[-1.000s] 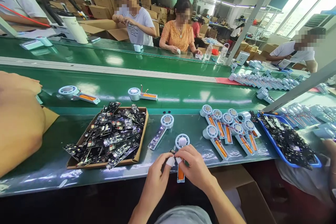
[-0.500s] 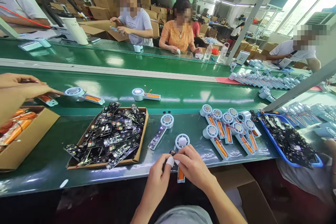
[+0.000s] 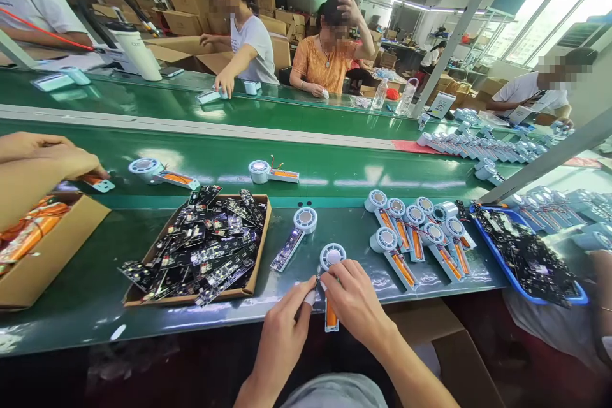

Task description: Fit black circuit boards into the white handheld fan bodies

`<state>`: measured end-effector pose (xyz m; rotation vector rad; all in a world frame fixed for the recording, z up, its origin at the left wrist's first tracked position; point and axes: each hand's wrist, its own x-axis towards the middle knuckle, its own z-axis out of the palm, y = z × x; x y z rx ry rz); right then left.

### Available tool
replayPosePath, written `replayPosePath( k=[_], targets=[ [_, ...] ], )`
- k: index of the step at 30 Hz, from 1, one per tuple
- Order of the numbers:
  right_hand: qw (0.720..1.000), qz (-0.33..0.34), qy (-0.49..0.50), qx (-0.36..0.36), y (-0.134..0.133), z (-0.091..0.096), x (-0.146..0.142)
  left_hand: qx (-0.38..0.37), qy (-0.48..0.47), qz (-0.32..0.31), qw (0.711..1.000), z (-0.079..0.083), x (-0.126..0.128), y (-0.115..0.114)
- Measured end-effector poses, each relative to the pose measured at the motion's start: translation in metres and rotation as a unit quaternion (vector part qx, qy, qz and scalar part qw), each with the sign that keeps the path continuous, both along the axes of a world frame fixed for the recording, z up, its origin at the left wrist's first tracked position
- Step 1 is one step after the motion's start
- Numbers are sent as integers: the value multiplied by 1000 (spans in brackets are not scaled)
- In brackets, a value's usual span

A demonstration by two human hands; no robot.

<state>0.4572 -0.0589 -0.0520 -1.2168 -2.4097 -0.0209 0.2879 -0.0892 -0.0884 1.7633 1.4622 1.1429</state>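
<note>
Fingers [image 3: 336,282] bunch over the green bench [image 3: 344,223], cartons [image 3: 182,21] beyond.

Head view faces forward, down at hands [image 3: 356,299] (edges perhaps warped).

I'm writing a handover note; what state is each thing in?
Nearest fan: uncovered, orange battery showing
Fan beside it: uncovered, circuit board showing
Middle cardboard box: open, heaped with circuit boards
Left cardboard box: open, holding orange batteries
Blue tray: heaped with more circuit boards
White tumbler: lid on

bright windows [image 3: 549,13], glare on green belt [image 3: 344,166]
</note>
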Motion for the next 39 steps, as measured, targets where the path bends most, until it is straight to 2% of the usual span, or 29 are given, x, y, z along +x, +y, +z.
replayPosePath(
  k=[6,9,13,17,20,22,25,27,30,32,33,34,36,39],
  targets=[
    [987,48,97,-120,11,2,10,-46,-45,-80,995,15,-13,12],
    [979,61,126,-146,14,-1,8,-66,-55,-105,991,17,-17,17],
    [969,38,181,-162,12,0,8,-90,-45,-84,991,18,-18,17],
    [934,15,267,-235,3,9,28,-148,-34,-49,987,18,-20,13],
    [928,16,241,-283,-3,9,43,-171,-33,-61,983,15,-19,10],
    [932,34,228,-281,-5,2,43,-163,-16,-72,984,13,-15,9],
    [924,36,295,-241,-3,-9,33,-102,43,-74,991,9,-9,9],
    [897,5,365,-250,0,-15,23,-55,108,-83,989,8,-6,8],
    [830,-67,454,-317,2,-20,8,-24,215,-90,972,8,-5,5],
    [797,-92,488,-344,1,-22,1,-19,230,-84,969,8,-5,4],
    [794,-97,492,-343,0,-22,-2,-18,209,-78,975,8,-5,3],
    [801,-99,488,-334,-1,-22,-4,-23,173,-68,982,7,-5,2],
    [831,-96,456,-305,-3,-19,-8,-59,77,-37,995,7,-4,2],
    [887,-82,378,-251,-6,-14,-11,-139,-44,-7,989,8,-2,2]
  ],
)
